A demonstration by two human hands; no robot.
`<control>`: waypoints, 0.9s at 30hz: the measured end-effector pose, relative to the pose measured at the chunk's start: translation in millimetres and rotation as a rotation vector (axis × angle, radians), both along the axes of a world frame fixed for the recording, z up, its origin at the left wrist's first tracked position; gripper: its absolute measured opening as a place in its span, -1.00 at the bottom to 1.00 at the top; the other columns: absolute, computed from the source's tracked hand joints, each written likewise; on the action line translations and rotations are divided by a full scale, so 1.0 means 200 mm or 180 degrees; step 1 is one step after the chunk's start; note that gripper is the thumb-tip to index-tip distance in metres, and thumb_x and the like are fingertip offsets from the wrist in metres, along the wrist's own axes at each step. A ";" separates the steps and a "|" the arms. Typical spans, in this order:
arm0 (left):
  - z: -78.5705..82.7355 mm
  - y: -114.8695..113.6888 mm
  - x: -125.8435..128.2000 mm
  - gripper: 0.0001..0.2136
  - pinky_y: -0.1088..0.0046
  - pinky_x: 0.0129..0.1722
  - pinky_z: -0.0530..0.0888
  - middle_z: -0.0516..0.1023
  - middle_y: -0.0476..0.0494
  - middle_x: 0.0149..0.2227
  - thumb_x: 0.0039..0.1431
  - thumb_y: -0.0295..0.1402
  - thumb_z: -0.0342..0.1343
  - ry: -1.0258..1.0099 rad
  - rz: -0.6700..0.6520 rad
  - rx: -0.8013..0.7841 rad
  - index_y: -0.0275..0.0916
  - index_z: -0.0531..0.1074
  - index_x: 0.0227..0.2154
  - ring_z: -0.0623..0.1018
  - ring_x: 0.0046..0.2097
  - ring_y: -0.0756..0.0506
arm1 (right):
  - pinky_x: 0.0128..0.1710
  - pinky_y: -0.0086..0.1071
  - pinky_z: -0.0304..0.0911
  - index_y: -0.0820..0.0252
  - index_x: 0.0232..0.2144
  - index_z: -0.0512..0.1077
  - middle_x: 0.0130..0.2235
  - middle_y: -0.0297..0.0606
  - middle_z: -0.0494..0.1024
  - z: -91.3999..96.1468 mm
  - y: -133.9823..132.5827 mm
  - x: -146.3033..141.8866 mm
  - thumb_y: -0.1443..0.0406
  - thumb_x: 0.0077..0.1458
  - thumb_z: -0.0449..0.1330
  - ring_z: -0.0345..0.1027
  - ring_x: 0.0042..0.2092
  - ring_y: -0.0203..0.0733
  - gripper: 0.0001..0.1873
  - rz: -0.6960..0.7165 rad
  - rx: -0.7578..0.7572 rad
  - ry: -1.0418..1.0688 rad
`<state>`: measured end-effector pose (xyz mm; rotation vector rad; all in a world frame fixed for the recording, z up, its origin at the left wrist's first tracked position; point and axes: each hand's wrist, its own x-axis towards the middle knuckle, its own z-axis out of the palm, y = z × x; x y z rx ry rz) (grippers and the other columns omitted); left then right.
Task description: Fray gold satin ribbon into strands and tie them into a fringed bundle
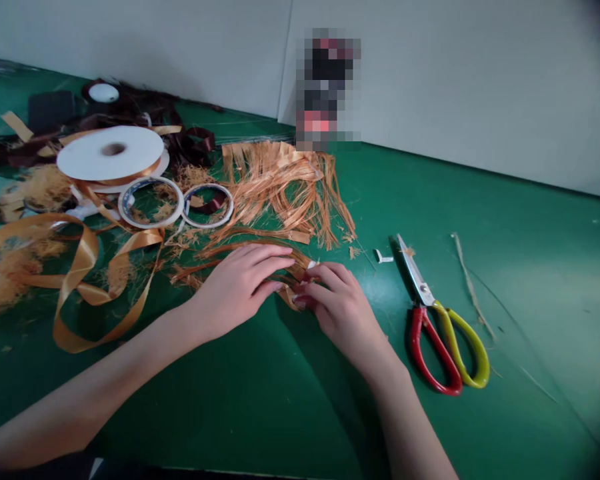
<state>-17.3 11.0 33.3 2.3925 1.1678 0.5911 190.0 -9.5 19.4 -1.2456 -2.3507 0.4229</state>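
Gold ribbon strands (299,265) mostly hidden behind the fingers (267,267), seemingly bunched

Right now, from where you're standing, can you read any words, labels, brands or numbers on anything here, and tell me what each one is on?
No readable text shows anywhere.
Upright object by the wall: pixelated, so any marking is unreadable.
White ribbon spool: no visible words.
Scissors: no legible marks.

The left forearm (80,407) and right forearm (413,427) converge inward from the lower corners, with the left hand (240,290) palm-down, fingers slightly curved, and the right hand (337,310) flexed, fingertips adjacent to the left hand's.
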 end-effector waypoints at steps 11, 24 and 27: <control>0.38 0.00 -0.37 -0.72 0.42 -0.30 0.56 0.61 -0.07 -0.10 0.23 -0.08 0.04 -0.0250 -0.0495 -0.2195 -0.02 0.55 -0.15 0.61 -0.19 -0.13 | -0.09 -0.20 0.33 0.14 -0.39 0.38 -0.19 -0.18 0.48 0.08 -0.03 -0.08 0.32 0.15 0.16 0.39 -0.10 -0.15 -0.94 -0.1003 -0.0770 0.1615; 0.24 -0.09 0.02 -0.72 0.30 -0.21 0.57 0.58 -0.10 -0.38 0.14 -0.12 0.14 -0.1843 0.0811 -0.2859 -0.27 0.45 -0.43 0.60 -0.25 -0.12 | -0.01 -0.22 0.35 0.16 -0.16 0.42 -0.02 -0.11 0.45 0.27 -0.21 -0.23 0.41 0.14 0.11 0.38 -0.01 -0.16 -0.79 -0.0846 -0.0576 0.1578; 0.27 0.03 -0.04 -0.74 0.31 -0.24 0.58 0.61 -0.12 -0.40 0.10 -0.14 0.18 -0.1342 0.0675 -0.2825 -0.27 0.47 -0.48 0.62 -0.29 -0.11 | -0.01 -0.16 0.34 0.16 -0.10 0.41 0.05 -0.08 0.41 0.30 -0.22 -0.15 0.30 0.14 0.16 0.35 0.05 -0.10 -0.75 -0.1198 -0.0525 0.1614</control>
